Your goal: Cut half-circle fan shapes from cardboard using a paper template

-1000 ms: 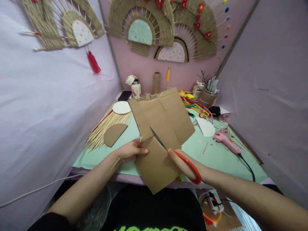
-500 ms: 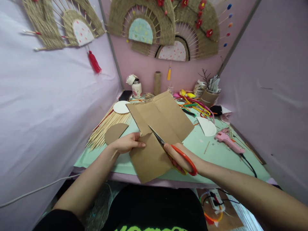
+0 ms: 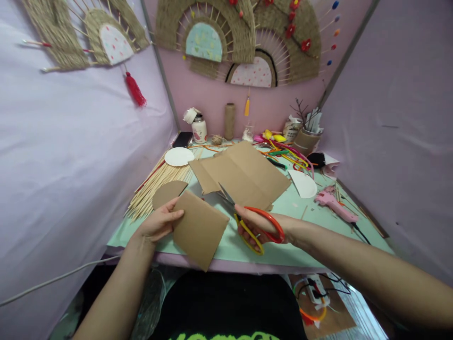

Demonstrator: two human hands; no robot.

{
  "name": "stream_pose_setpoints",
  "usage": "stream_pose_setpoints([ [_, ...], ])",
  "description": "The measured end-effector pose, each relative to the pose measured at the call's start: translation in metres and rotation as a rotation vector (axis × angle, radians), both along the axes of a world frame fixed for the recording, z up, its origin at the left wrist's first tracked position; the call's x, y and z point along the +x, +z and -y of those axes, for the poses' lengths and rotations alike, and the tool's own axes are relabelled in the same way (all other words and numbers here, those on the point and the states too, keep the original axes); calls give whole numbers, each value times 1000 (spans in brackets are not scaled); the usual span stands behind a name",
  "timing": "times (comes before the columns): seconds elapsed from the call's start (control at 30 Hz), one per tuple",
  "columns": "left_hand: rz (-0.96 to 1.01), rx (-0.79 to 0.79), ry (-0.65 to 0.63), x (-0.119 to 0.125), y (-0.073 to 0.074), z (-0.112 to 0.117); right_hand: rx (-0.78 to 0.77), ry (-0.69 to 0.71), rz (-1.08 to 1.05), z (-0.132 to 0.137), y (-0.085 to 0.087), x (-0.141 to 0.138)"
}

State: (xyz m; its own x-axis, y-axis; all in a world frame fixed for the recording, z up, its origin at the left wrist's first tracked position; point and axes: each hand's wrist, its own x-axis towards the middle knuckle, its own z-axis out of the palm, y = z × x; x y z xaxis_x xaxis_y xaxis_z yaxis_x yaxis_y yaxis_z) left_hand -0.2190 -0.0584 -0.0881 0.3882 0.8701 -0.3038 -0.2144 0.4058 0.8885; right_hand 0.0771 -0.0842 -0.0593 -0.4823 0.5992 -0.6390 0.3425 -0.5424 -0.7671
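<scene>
My left hand [image 3: 160, 223] pinches a cut-off brown cardboard piece [image 3: 200, 229] by its left edge, just above the table's front edge. My right hand [image 3: 260, 227] is closed through the orange and yellow handles of the scissors [image 3: 247, 219], whose blades point up and left at the large creased cardboard sheet [image 3: 244, 174]. That sheet lies flat on the pale green table [image 3: 311, 226], apart from the cut piece.
A bundle of bamboo sticks [image 3: 155, 186], a brown cardboard half-disc [image 3: 167, 192] and a white paper disc [image 3: 179, 156] lie left. To the right lie a white paper half-disc [image 3: 303, 184], a pink glue gun [image 3: 334, 205] and coloured pipe cleaners [image 3: 288, 155]. Jars and a twine spool [image 3: 229, 121] stand at the back.
The scissors finished cutting through; the lower cardboard piece came free and my left hand carried it down and left. The big sheet dropped flat on the table. My right hand drew back slightly.
</scene>
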Motion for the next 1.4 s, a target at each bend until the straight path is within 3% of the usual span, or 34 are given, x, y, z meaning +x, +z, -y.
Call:
stream_pose_setpoints([
  [0.1,12,7,111,1,0,-1,-130,43,-24,6,-4,-3],
  [0.23,11,12,160,12,3,-10,-108,96,-51,28,-1,0],
  [0.4,45,47,179,27,12,-31,83,208,-38,53,15,14],
  [0.53,9,133,285,27,24,-44,232,163,48,59,21,31],
  [0.6,8,193,345,24,27,-41,378,157,175,58,19,42],
  [0.67,32,220,365,23,26,-32,548,111,388,50,14,53],
  [0.77,66,185,363,31,19,-19,746,-71,791,22,0,66],
  [0.83,84,149,365,43,12,-15,820,-157,985,-4,-9,69],
  [0.93,119,115,340,66,0,-17,846,-171,1124,-44,-19,67],
  [1.03,138,107,319,87,-9,-22,810,-138,1188,-72,-24,62],
  [1.17,121,89,325,103,-17,-26,799,-148,1218,-81,-30,59],
  [1.3,116,95,308,107,-18,-26,1081,-193,1206,-74,-35,59],
  [1.4,123,97,321,108,-19,-26,1267,-252,906,-71,-27,46],
])
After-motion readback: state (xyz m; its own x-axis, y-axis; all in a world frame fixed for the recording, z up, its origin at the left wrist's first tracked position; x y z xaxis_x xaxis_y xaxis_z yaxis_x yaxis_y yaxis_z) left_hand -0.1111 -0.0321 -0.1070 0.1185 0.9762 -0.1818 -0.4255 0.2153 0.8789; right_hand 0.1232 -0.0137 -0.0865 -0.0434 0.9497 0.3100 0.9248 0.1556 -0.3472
